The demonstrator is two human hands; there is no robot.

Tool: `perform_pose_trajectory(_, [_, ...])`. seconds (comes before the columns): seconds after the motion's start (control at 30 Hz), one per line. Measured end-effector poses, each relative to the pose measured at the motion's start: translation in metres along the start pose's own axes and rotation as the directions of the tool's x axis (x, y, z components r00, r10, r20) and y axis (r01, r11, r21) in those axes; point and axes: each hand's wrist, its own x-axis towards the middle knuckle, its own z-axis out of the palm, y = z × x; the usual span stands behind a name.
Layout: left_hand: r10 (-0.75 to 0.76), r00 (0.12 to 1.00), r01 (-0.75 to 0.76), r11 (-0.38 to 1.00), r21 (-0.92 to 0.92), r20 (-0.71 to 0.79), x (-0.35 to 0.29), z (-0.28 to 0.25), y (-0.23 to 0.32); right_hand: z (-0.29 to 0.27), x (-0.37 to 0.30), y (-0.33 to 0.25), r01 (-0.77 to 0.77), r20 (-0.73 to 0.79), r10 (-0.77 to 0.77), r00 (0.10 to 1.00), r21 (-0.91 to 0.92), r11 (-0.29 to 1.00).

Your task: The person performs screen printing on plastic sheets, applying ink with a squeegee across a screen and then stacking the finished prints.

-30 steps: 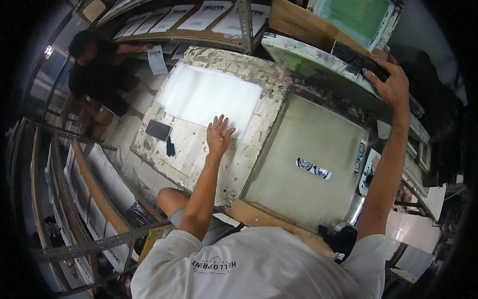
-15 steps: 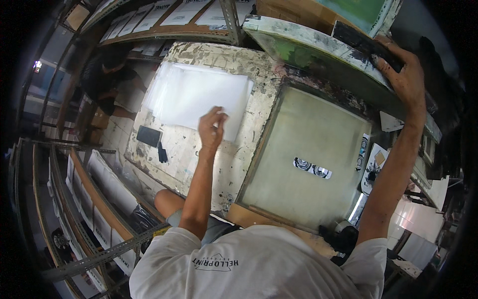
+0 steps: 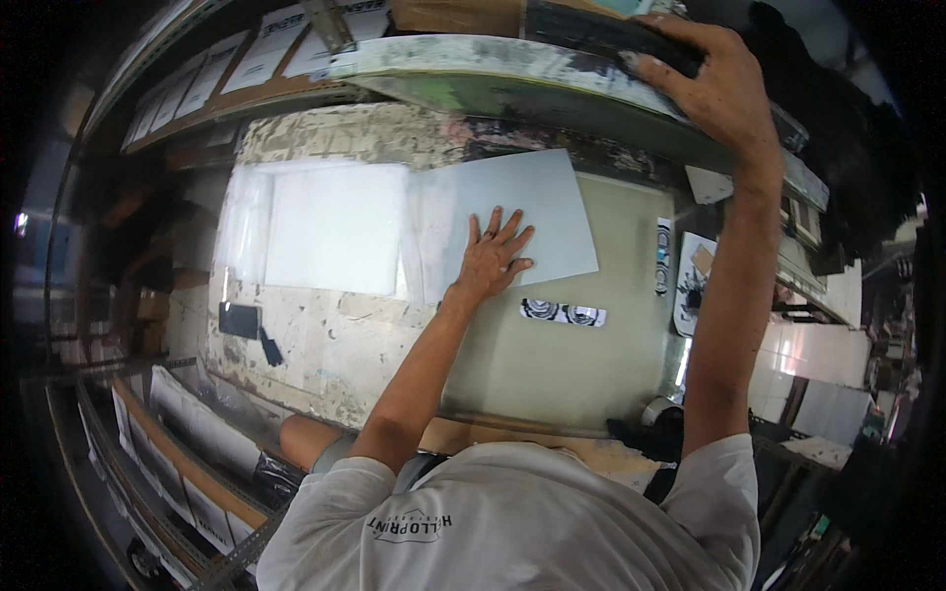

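Note:
My left hand (image 3: 493, 254) lies with fingers spread on a pale, thin sheet (image 3: 557, 202). That sheet covers the upper left of a greenish flat printing board (image 3: 562, 384). A stack of white sheets (image 3: 335, 227) rests left of it on the paint-flaked table. My right hand (image 3: 719, 94) is closed round a dark, ink-stained bar (image 3: 591, 32), squeegee-like in shape, along the top of a raised screen frame (image 3: 463, 61). Green-stained mesh shows under the frame. A strip with black ring prints (image 3: 562, 313) lies on the board below the sheet; a similar strip (image 3: 662, 256) is at its right edge.
On the table's left lie a dark flat rectangle (image 3: 239, 320) and a small dark piece (image 3: 270, 347). A white ink-marked tray (image 3: 695, 295) and a tape roll (image 3: 660, 411) stand right of the board. Racks (image 3: 187, 453) line the lower left. Another person is dimly seen at left.
My left hand has moved right from above the white stack, and a sheet now lies on the board under its spread fingers. My right hand stays on the bar. The whole view has turned.

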Motion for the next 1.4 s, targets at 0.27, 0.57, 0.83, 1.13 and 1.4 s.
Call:
perform_pose_trajectory(0.27, [0.229, 0.971, -0.225, 0.973, -0.061, 0.066, 0.060, 0.042, 0.058, -0.014, 0.009, -0.021, -0.118, 0.077, 0.110, 0.991, 0.096, 0.988])
perform_pose_trajectory(0.57, [0.257, 0.957, -0.247, 0.965, -0.089, 0.134, 0.047, 0.050, 0.090, -0.014, 0.012, -0.018, -0.138, 0.106, 0.128, 0.986, 0.097, 0.986])
perform_pose_trajectory(0.83, [0.279, 0.954, -0.262, 0.953, -0.149, 0.107, 0.036, 0.049, 0.093, -0.015, 0.004, -0.025, -0.040, 0.012, 0.039, 0.999, 0.037, 0.999])
perform_pose_trajectory(1.13, [-0.241, 0.850, -0.171, 0.717, -0.676, -0.469, 0.001, -0.057, 0.071, -0.002, -0.037, -0.024, 0.019, 0.010, -0.019, 1.000, -0.008, 1.000])
perform_pose_trajectory(1.4, [-0.704, 0.634, -0.155, 0.291, -0.944, -0.320, -0.100, -0.128, 0.019, 0.034, -0.176, -0.078, 0.010, 0.011, -0.011, 1.000, 0.118, 0.993])
